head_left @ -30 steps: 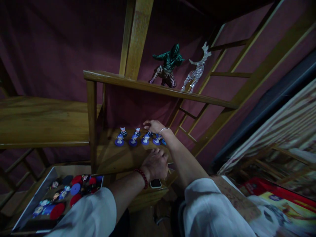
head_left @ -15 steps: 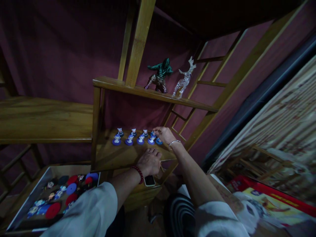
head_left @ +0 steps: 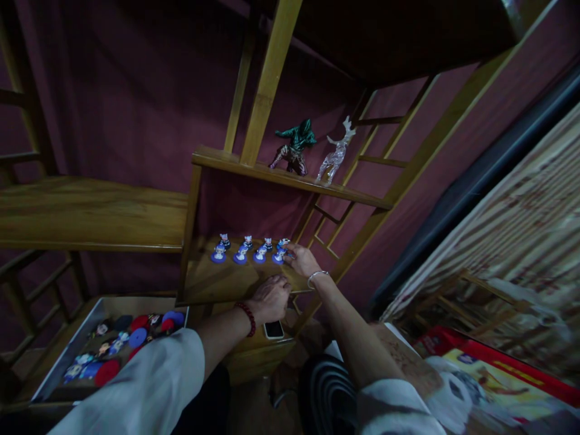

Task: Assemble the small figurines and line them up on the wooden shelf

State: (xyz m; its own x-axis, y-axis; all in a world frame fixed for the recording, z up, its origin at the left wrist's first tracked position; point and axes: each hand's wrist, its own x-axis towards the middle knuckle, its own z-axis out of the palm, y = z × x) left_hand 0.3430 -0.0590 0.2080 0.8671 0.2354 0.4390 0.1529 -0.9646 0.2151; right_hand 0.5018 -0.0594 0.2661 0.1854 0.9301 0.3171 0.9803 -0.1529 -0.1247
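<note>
Two rows of small figurines (head_left: 242, 254) on round bases stand on the lower shelf (head_left: 222, 283): white-and-purple ones in front, darker ones behind. At the right end of the rows, my right hand (head_left: 302, 260) has its fingers closed around a small blue figurine, mostly hidden by them. Beside those fingertips stands a dark blue figurine (head_left: 283, 243) in the back row. My left hand (head_left: 269, 297) rests at the shelf's front edge, palm down and holding nothing, its fingers loosely bent.
A box (head_left: 67, 350) of loose figurines and coloured discs sits lower left. A phone-like dark-screened object (head_left: 273, 330) lies below my left hand. Above, a green-hooded figure (head_left: 296, 148) and a clear deer (head_left: 334, 156) stand on the upper shelf (head_left: 254, 173). A striped curtain (head_left: 512, 229) hangs right.
My right hand has moved down slightly from the back-row figurine to the blue one in front of it. My left hand has shifted slightly left. The view has shifted a little.
</note>
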